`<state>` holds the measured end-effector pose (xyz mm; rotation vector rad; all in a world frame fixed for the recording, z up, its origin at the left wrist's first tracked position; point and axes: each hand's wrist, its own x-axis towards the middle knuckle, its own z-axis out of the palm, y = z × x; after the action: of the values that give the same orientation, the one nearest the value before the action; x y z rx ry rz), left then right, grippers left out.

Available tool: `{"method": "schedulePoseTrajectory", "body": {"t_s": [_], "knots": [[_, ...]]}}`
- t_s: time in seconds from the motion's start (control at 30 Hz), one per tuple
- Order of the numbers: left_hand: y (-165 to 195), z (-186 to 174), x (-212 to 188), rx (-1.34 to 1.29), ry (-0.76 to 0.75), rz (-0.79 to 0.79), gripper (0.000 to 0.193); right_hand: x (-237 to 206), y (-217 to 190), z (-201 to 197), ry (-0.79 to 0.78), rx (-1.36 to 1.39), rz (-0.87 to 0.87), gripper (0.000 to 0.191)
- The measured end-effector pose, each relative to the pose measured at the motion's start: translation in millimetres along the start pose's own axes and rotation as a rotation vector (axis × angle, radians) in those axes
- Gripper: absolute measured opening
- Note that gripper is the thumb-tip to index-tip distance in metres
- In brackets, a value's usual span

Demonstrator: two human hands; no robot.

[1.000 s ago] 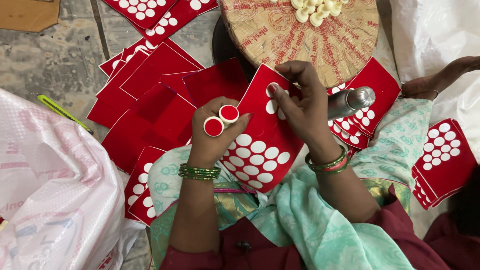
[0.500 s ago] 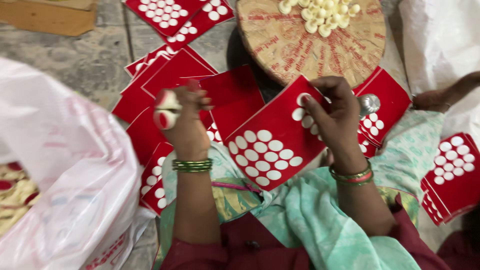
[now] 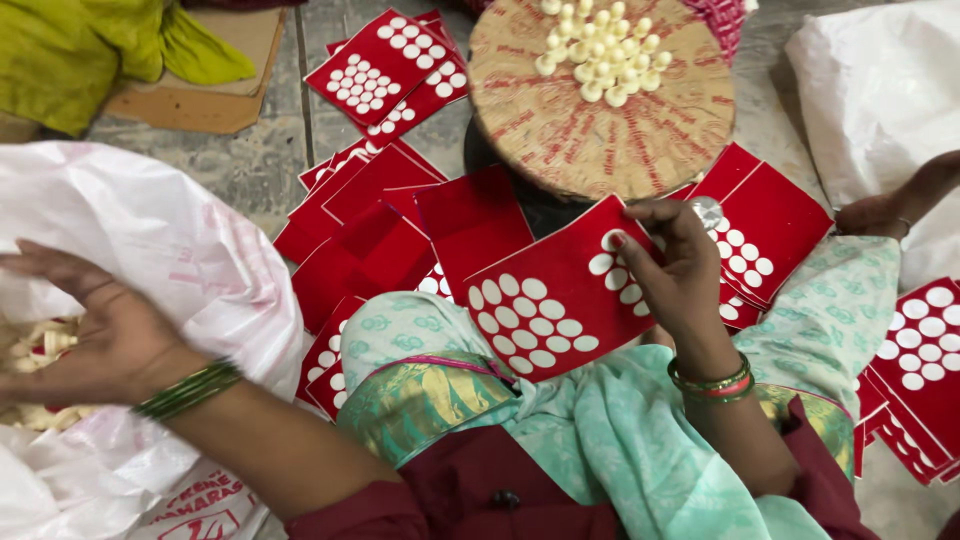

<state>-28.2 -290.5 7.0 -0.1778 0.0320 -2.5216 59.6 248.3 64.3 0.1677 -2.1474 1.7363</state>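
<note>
While the left hand (image 3: 95,335) rests, fingers spread, inside the white plastic bag (image 3: 190,260), the right hand (image 3: 672,272) pinches the red dotted card (image 3: 545,310).

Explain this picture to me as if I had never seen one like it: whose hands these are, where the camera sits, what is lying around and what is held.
The one camera sits on a person's head and looks down, so both hands belong to the wearer, who sits on the floor. The right hand holds a red card covered with rows of white dots, resting on the lap. The left hand is spread inside a white plastic bag, over small pale pieces. More red cards lie fanned on the stone floor. Ahead stands a round woven tray bearing a heap of white beads. Another person's hand shows at the right edge.
</note>
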Motion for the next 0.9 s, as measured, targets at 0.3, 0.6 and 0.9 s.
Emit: {"method": "schedulePoseTrajectory", "body": {"t_s": [0.3, 0.6, 0.9], "knots": [[-335.1, 41.4, -84.7, 1.699, -0.967, -0.041, 0.016, -46.3, -17.9, -39.8, 0.088, -0.019, 0.003, 0.028], [-494.1, 1.2, -39.3, 2.162, -1.274, 0.555, 0.038, -55.2, -7.7, -53.5, 0.002, -0.02, 0.024, 0.024], [-504.0, -37.1, -13.6, 2.338, -1.266, 0.402, 0.035, -44.3, 7.5, -64.2, -0.037, 0.065, 0.05, 0.026]]}}
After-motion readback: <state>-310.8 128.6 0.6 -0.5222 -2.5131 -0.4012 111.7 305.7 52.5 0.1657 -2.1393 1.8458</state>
